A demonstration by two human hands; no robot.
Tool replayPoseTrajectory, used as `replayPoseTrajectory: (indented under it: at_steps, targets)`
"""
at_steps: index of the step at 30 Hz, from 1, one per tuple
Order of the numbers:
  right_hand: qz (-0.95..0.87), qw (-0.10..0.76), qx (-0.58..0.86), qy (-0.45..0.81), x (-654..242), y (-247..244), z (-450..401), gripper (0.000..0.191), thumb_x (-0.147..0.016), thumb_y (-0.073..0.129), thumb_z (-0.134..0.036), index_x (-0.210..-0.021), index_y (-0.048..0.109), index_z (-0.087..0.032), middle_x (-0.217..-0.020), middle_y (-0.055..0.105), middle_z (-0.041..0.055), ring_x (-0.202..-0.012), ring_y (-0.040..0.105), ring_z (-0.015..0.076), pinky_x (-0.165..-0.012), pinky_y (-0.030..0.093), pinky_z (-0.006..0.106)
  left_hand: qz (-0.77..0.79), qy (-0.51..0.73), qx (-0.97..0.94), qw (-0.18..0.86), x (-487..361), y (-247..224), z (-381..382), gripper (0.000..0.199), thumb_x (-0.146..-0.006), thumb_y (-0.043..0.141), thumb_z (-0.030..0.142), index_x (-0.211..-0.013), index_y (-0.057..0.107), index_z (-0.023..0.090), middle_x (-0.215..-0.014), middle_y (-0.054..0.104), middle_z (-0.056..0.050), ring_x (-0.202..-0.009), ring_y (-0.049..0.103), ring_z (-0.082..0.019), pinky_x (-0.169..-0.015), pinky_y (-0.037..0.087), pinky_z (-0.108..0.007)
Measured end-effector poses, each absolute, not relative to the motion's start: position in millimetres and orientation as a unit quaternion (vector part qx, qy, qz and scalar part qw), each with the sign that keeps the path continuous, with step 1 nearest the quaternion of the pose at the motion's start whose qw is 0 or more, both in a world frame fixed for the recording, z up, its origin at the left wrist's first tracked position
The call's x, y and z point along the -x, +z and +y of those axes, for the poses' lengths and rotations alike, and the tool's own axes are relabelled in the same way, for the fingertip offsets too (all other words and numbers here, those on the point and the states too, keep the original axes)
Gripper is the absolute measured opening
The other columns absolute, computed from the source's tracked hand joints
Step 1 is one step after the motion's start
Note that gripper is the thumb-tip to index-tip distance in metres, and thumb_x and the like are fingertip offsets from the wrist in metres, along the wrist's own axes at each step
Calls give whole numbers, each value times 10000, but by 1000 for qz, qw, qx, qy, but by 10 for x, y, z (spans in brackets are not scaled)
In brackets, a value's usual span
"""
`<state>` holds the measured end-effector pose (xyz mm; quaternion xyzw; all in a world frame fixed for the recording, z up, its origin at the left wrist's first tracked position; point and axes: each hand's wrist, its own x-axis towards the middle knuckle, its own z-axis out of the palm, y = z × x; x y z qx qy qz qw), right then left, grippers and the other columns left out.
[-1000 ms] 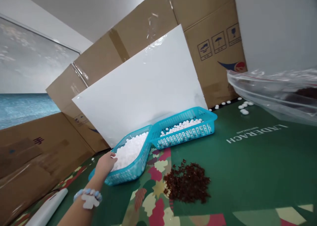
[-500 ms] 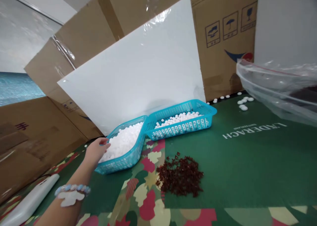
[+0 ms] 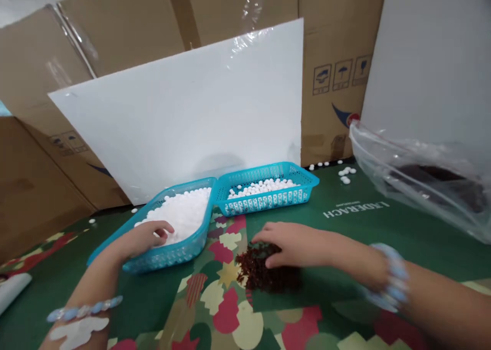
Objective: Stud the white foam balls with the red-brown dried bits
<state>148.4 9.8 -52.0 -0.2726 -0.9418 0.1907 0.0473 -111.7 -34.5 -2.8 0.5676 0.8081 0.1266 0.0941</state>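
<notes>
My left hand [image 3: 148, 237] is over the near part of the left blue plastic basket [image 3: 169, 260], at its heap of small white balls [image 3: 184, 212]. Its fingers are loosely curled and a little apart, with the tips by the balls; I see nothing held. My right hand [image 3: 291, 245] hovers low over a loose pile of dark red-brown bits [image 3: 264, 276] on the green surface. The thumb and fingers are spread, and the hand covers part of the pile.
A second blue basket [image 3: 264, 204] with fewer white balls stands behind. A white board [image 3: 199, 114] leans on cardboard boxes [image 3: 238, 7]. At the right lies a clear plastic bag [image 3: 414, 171] with dark contents. Stray balls [image 3: 346, 176] dot the back edge.
My right hand has come in from the right, over the red-brown pile. My left hand has moved nearer, to the basket's front part. The camera view has turned and levelled somewhat.
</notes>
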Motion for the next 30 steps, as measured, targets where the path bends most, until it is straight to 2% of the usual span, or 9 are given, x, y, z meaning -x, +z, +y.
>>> replayPoseTrajectory:
  at_steps: [3,5,9,16,20,24,27,30]
  targets:
    - [-955,-21,254,153,-1354,-478,218,434,-648,494,-319,-1037,411,-145,-953,466,116,-828,464,235,-645,387,345,790,94,-593,126,1131,18,-364,238,-384,395,175,-543,571,196,-525,532,6,-545,497,-183,-509,385,-246]
    - [-962,-46,232,135,-1266,-512,266,444,-644,479,-355,-1040,414,-166,-951,474,110,-829,465,242,-629,385,324,789,88,-596,121,1163,31,-381,257,-372,374,165,-536,569,198,-518,526,2,-552,491,-193,-517,377,-259]
    - [-970,-85,207,90,-1146,-563,320,360,-678,432,-337,-989,462,-158,-915,499,103,-777,489,213,-572,375,276,792,104,-593,98,1196,3,-421,293,-399,361,177,-621,551,193,-605,529,-13,-600,492,-193,-536,380,-259]
    - [-976,-159,148,15,-968,-392,389,247,-616,540,-192,-858,565,-149,-743,604,52,-633,530,155,-428,300,196,790,97,-598,97,1156,28,-441,388,-477,351,113,-820,525,164,-750,552,-45,-669,510,-187,-554,391,-249]
    - [-976,-182,120,20,-930,-355,430,228,-594,565,-169,-820,589,-148,-696,621,40,-598,539,124,-415,299,166,786,64,-607,102,1106,96,-411,452,-538,327,24,-916,482,218,-843,553,-23,-747,503,-158,-603,389,-238]
    - [-972,-204,104,49,-959,-359,452,219,-582,573,-136,-797,604,-162,-665,628,30,-563,544,110,-408,309,155,807,2,-583,94,1052,85,-318,357,-618,392,18,-927,468,179,-889,530,-47,-728,507,-152,-610,403,-301]
    - [-972,-204,104,42,-977,-341,445,213,-587,566,-116,-783,608,-187,-655,630,14,-572,550,114,-413,316,161,816,-31,-571,80,1022,78,-288,344,-594,461,40,-921,479,143,-909,525,-90,-760,500,-199,-614,398,-355]
    - [-974,-197,101,43,-961,-309,423,217,-611,538,-86,-787,606,-192,-656,631,9,-588,553,106,-442,333,156,794,-39,-603,63,944,125,-317,363,-541,501,92,-894,515,178,-907,539,-90,-777,492,-231,-616,387,-336]
